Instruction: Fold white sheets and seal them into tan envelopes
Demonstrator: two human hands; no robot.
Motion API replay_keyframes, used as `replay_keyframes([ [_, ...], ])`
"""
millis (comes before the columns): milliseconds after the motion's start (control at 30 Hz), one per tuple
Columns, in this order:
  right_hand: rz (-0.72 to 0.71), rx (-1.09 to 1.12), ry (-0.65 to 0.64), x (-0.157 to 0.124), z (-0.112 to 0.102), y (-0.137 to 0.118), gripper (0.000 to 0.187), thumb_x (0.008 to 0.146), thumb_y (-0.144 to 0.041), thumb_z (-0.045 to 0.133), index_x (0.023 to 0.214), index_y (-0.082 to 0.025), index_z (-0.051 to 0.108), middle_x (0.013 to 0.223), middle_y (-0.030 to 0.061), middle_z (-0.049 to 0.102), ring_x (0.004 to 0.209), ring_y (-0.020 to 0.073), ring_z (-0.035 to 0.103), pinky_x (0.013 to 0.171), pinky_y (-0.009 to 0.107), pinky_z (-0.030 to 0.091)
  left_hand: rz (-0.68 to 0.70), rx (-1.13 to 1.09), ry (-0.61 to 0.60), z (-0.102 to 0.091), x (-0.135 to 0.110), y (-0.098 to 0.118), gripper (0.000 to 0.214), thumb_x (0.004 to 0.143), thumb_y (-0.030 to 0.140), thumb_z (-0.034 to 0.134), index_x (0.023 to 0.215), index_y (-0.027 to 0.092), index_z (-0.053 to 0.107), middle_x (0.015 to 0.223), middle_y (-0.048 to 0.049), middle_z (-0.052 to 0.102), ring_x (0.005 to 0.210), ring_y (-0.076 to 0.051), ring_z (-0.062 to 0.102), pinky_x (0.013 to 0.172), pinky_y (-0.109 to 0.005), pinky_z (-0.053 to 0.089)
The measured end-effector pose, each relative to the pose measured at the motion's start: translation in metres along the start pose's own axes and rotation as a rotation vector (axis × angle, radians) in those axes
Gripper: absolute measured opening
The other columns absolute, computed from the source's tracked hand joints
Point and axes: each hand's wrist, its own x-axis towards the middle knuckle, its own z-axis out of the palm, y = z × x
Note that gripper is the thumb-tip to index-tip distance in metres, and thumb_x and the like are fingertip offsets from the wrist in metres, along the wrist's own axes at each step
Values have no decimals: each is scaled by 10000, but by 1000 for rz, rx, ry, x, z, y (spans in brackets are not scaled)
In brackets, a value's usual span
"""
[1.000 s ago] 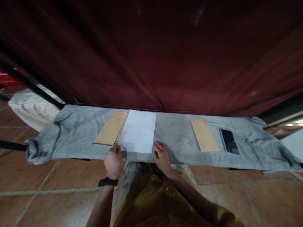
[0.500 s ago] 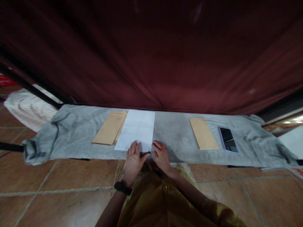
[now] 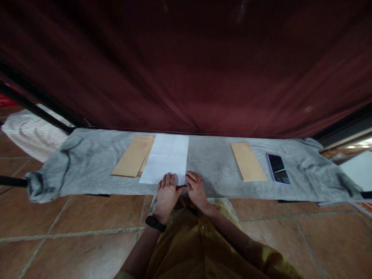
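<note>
In the head view, we look down at a white sheet of paper (image 3: 165, 157) lying flat on a grey cloth (image 3: 215, 166) spread over the tiled floor (image 3: 72, 217). The sheet's long axis runs away from us toward the dark red curtain (image 3: 186, 69). Our left hand (image 3: 166, 193), with a black watch (image 3: 155, 223) on its wrist, lies palm down on the sheet's near edge, its grip wide and flat, holding nothing. Our right hand (image 3: 195, 188) rests just beside it at the near right corner, fingers loosely bent and pointing inward, its grip also empty. So the sheet lies straight ahead of both hands. The left is on it, while the right sits at its edge. A stack of brown envelopes (image 3: 132, 155) touches the sheet's left side, partly tucked under it. Well apart to the right, a single brown envelope (image 3: 247, 161) lies near a phone (image 3: 278, 168), both lengthwise like the sheet
</note>
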Motion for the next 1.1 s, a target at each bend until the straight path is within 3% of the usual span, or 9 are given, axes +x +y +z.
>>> replay_keyframes([
  [233,59,60,6,6,5,3,477,809,11,486,1106,-249,754,1291,58,682,1218,230,596,1095,451,461,17,-22,-19,1,8,2,437,952,433,557,1285,159,626,1379,-204,611,1292,-356,556,1024,-489,460],
  [367,24,84,56,6,7,5,484,796,14,485,1114,-240,747,1269,61,690,1195,226,608,1074,442,477,54,-209,34,5,13,-11,340,976,338,514,1249,200,662,1300,-147,674,1227,-294,606,1020,-452,480],
  [500,3,84,60,5,6,4,456,801,6,495,1111,-222,740,1268,70,689,1212,227,595,1084,435,466,64,-428,47,9,18,-18,202,914,232,571,991,237,757,1141,-89,740,1080,-260,663,979,-435,506],
  [667,18,99,55,5,6,3,434,809,0,506,1103,-217,740,1271,74,688,1219,224,589,1094,428,453,-94,-715,66,16,22,-10,157,825,191,597,737,216,725,853,-66,737,883,-229,664,910,-406,510],
  [767,24,107,47,5,6,4,439,801,2,516,1100,-226,742,1270,73,691,1212,225,596,1090,427,455,-208,-885,67,18,23,-12,118,784,237,615,752,223,727,806,-39,739,799,-202,668,845,-361,524],
  [933,64,112,23,12,1,4,392,822,-39,559,1105,-240,741,1234,73,708,1165,229,627,1058,433,480,-285,-984,67,18,21,-23,148,737,342,645,720,220,728,733,-18,733,745,-199,672,772,-338,531],
  [1100,165,174,-51,31,-9,-7,272,907,-147,542,1040,-249,756,1076,61,738,1017,205,674,953,355,526,-380,-1099,89,15,18,-21,227,737,407,648,755,198,735,666,-12,694,656,-176,637,661,-302,517],
])
